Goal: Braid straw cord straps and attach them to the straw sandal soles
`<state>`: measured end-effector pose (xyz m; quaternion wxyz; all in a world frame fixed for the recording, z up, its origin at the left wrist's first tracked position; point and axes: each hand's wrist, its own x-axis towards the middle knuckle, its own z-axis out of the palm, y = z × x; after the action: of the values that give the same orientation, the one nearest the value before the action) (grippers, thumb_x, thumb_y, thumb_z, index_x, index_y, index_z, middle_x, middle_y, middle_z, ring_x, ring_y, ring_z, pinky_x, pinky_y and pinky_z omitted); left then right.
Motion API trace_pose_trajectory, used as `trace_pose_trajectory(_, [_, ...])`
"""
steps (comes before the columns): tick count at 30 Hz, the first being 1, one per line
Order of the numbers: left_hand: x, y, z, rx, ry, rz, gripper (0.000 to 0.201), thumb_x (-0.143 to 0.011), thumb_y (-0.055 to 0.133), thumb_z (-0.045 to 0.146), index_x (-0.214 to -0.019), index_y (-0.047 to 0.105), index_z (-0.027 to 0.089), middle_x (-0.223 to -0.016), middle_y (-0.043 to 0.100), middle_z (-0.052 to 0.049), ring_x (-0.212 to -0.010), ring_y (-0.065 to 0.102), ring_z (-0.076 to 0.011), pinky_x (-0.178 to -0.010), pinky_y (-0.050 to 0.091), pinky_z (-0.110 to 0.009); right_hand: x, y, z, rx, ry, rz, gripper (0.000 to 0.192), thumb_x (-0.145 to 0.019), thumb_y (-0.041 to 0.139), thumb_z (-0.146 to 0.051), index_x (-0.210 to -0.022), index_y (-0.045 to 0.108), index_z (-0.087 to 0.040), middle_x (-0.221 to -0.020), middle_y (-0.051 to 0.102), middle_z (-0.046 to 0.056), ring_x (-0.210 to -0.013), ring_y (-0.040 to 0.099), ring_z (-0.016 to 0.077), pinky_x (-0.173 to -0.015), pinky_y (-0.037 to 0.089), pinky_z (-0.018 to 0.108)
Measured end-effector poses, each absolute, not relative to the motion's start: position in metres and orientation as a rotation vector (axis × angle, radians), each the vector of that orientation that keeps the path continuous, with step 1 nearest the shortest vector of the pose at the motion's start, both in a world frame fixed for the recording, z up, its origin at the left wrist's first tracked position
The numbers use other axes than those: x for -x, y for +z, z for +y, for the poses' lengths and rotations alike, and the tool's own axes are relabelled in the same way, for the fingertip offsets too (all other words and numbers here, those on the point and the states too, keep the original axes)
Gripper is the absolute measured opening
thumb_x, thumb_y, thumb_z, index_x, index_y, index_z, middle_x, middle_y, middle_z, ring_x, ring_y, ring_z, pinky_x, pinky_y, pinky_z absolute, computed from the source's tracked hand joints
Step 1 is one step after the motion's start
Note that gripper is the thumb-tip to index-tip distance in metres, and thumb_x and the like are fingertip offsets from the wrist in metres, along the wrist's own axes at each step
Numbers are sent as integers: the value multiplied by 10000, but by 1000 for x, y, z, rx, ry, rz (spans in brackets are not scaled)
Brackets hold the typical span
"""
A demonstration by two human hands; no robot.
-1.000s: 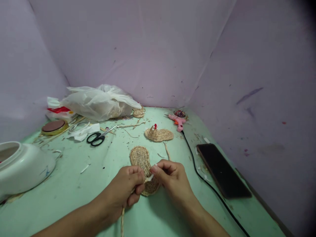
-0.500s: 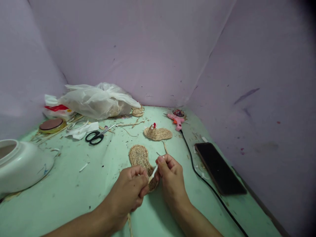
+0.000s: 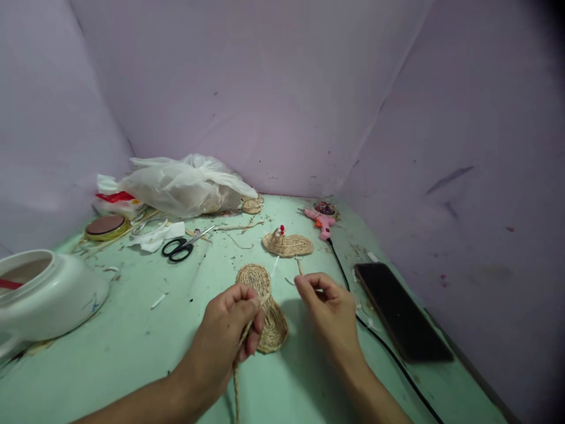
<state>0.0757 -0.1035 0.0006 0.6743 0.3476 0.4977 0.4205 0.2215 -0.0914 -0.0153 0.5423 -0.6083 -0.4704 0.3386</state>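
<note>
Left fingers [image 3: 241, 292] tight around straw-coloured cord [image 3: 237, 394], right fingers [image 3: 306, 291] together — red-banded packet [image 3: 115, 203] beyond, illegible

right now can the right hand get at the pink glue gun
Likely yes: nothing tall seems to stand between the right hand and the pink glue gun; its black cord lies low.

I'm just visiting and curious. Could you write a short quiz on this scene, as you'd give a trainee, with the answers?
1. Which hand grips the straw cord?
2. True or false: the phone lies nearer the left hand than the right hand.
3. What colour is the glue gun? A) green B) pink C) black

Key: 1. The left hand. 2. False. 3. B.
</note>
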Motion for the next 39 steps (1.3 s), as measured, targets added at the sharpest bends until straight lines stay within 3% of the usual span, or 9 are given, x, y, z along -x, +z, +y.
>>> trace_pose_trajectory(4, [-78, 0, -104, -786, 1065, 1099, 152, -689, 577, 266, -662, 463, 169, -518, 487, 59, -449, 414, -56, -429, 332, -156, -196, -11, -105, 1215, 1424, -1037, 198, -571, 705, -257, -695, 583, -162, -595, 590, -19, -544, 534, 122, -532, 415, 242])
trace_pose_trajectory(6, [-79, -1, -104, -781, 1090, 1098, 154, -674, 596, 254, -659, 473, 163, -543, 464, 63, -526, 424, -65, -513, 370, -166, -187, -12, -107, 1123, 1523, -944, 272, -507, 749, -204, -715, 579, -161, -632, 608, -19, -586, 555, 119, -574, 426, 238])
trace_pose_trajectory(14, [-76, -3, -106, -1002, 1056, 1168, 127, -713, 541, 256, -644, 470, 176, -586, 421, 50, -587, 393, -98, -547, 353, -200, -189, -22, -105, 1051, 1710, -718, 351, -493, 809, -329, -602, 548, -121, -463, 572, -14, -391, 436, 49, -424, 301, 186])
trace_pose_trajectory(19, [-72, 8, -106, -1229, 1051, 1220, 150, -710, 524, 258, -604, 457, 177, -673, 441, 24, -606, 449, -115, -561, 396, -223, -189, -22, -108, 1037, 1653, -707, 326, -516, 802, -315, -634, 574, -115, -490, 617, 30, -439, 547, 116, -466, 391, 232])
trace_pose_trajectory(28, [-66, 5, -95, -1529, 1106, 1241, 143, -718, 498, 223, -587, 486, 166, -732, 488, -11, -685, 482, -132, -648, 396, -244, -185, -23, -114, 1043, 1586, -623, 310, -584, 758, -363, -678, 627, -98, -530, 612, 20, -448, 540, 107, -473, 434, 248])
trace_pose_trajectory(33, [-68, 9, -97, -1306, 1033, 1131, 162, -711, 535, 243, -583, 463, 174, -615, 499, 19, -545, 505, -115, -549, 415, -244, -185, -21, -116, 958, 1577, -676, 248, -646, 722, -327, -699, 628, -104, -560, 607, 13, -479, 535, 94, -481, 434, 219])
trace_pose_trajectory(36, [-68, 11, -98, -1133, 938, 1009, 138, -726, 537, 269, -643, 466, 184, -523, 525, 29, -443, 514, -129, -492, 421, -265, -186, -20, -116, 872, 1651, -664, 217, -657, 702, -305, -655, 615, -106, -512, 567, -6, -424, 486, 73, -436, 444, 200])
trace_pose_trajectory(39, [-64, 9, -95, -1094, 917, 919, 123, -710, 564, 255, -647, 502, 170, -555, 578, 0, -506, 548, -142, -540, 429, -270, -190, -21, -113, 737, 1817, -628, 199, -673, 667, -291, -621, 599, -111, -432, 459, -49, -330, 341, 33, -322, 400, 158])
